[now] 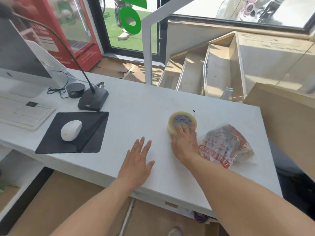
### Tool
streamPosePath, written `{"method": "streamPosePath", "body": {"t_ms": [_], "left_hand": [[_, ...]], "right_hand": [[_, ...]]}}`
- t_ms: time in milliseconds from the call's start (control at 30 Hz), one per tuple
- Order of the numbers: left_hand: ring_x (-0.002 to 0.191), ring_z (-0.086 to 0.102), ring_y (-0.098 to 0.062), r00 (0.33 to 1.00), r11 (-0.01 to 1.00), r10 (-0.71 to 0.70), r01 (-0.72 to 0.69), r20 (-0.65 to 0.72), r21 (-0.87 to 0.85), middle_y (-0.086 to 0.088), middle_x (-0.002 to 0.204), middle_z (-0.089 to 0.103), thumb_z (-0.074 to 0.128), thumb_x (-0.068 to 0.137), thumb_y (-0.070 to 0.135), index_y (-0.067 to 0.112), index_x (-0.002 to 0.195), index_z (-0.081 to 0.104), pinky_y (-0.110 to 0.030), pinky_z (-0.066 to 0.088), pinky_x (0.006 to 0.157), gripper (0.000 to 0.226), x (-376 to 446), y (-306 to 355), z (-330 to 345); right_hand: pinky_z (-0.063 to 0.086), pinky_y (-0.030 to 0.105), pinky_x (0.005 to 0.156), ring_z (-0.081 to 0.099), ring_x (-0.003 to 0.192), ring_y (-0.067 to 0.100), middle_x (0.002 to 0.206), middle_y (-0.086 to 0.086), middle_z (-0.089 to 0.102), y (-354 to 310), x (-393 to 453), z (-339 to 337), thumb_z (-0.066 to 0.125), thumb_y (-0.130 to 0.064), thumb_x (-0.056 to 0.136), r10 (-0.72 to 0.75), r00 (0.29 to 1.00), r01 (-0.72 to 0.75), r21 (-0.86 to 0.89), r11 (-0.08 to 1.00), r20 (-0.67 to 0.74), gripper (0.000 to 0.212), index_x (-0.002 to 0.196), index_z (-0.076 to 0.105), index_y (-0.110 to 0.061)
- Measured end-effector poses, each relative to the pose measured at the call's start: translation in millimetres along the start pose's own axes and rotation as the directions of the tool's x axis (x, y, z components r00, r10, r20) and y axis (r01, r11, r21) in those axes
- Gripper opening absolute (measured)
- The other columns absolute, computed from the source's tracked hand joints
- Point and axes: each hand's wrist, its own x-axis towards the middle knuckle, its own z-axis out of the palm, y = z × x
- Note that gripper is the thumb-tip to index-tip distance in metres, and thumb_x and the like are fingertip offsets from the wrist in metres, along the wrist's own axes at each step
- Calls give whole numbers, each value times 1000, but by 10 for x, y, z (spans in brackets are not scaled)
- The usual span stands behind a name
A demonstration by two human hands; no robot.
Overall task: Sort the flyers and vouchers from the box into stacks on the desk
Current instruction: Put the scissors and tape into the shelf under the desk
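While no flyer or voucher lies on the desk yet, I log the scene as follows.

Step in hand: clearing room on the desk (129, 106), I judge, ahead of any sorting; no stack is started.

Right hand (185, 142): laid over the near side of the tape roll (182, 122), fingers curled onto its top and reaching into the core, thumb side against the outer wall. I read this as a grasp on the roll, which sits flat on the desk towards the right end.

Left hand (137, 161): flat near the front edge of the desk, palm down, fingers straight and slightly spread, holding nothing; well apart from the roll.

Arms: both forearms reach in over the front edge, the right one angled inward to the roll.

Rubber-band bag (225, 145): crumpled clear packet with red print, just right of my right hand, close to the right edge.

Box (286, 126): brown cardboard flap at the desk's right end; its contents are hidden, so I cannot confirm the flyers and vouchers are inside.

Left end: mouse (71, 130) on black pad (75, 132), microphone base (93, 100), keyboard (22, 113).

Next move calls for: shifting roll and bag aside, then reaching right into the box.
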Motion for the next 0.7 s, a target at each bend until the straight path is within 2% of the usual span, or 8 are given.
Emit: {"method": "streamPosePath", "body": {"t_ms": [133, 200, 333, 433, 533, 633, 700], "left_hand": [[154, -17, -12, 998, 998, -58, 59, -9, 32, 9, 164, -21, 37, 105, 46, 27, 160, -7, -36, 2, 127, 73, -75, -55, 88], [153, -19, -10, 998, 997, -59, 60, -20, 44, 11, 163, -23, 36, 105, 46, 28, 159, -9, -32, -2, 126, 72, -129, -55, 77], [153, -19, -9, 999, 998, -15, 17, -45, 54, 12, 162, -23, 37, 105, 45, 27, 159, -8, -31, -1, 127, 73, -264, -56, -8], [153, -19, -9, 999, 997, 20, -17, -46, 70, 11, 163, -22, 36, 106, 45, 26, 159, -9, -29, -3, 126, 73, -389, -105, -89], [153, -17, -8, 996, 997, 64, -60, -57, 55, 9, 166, -17, 39, 105, 43, 25, 160, -6, -29, -3, 125, 73, -553, -215, -126], [153, -16, -8, 995, 996, 85, -83, -45, 27, 9, 166, -16, 41, 105, 42, 26, 161, -4, -30, -2, 126, 74, -814, -339, -127], [153, -15, -8, 994, 995, 102, -103, -34, -4, 9, 165, -17, 44, 104, 41, 25, 161, -3, -31, -3, 126, 75, -1027, -419, -124]], "right_hand": [[22, 45, 119, -6, 153, 22, 143, -3, 49, 43, 174, 13, 19, -51, 99, -3, 999, 0, 77, 997, 41, 53, 130, 57, -31], [29, 45, 116, -6, 153, 20, 136, -3, 53, 33, 216, -7, 31, -48, 101, 37, 998, -43, 139, 989, 50, 43, 123, 63, -30], [22, 47, 119, -7, 152, 21, 138, 2, 52, -40, 121, 37, 37, -41, 103, 28, 999, -30, 169, 985, 15, 36, 120, 65, -27], [13, 41, 122, -10, 153, 18, 140, -3, 52, -164, -169, 120, 39, -40, 104, 11, 1000, -5, 209, 978, -29, 35, 123, 65, -26], [17, 37, 122, -12, 153, 17, 141, -6, 53, -360, -617, 244, 38, -43, 105, -8, 998, 21, 195, 981, -67, 38, 127, 62, -24], [25, 41, 120, -12, 153, 16, 138, -5, 56, -535, -1019, 386, 40, -45, 104, -42, 996, 56, 193, 980, -74, 38, 124, 62, -23], [22, 43, 121, -12, 153, 15, 138, -3, 56, -658, -1239, 466, 40, -45, 104, -55, 996, 70, 207, 976, -76, 38, 125, 62, -22]]}}
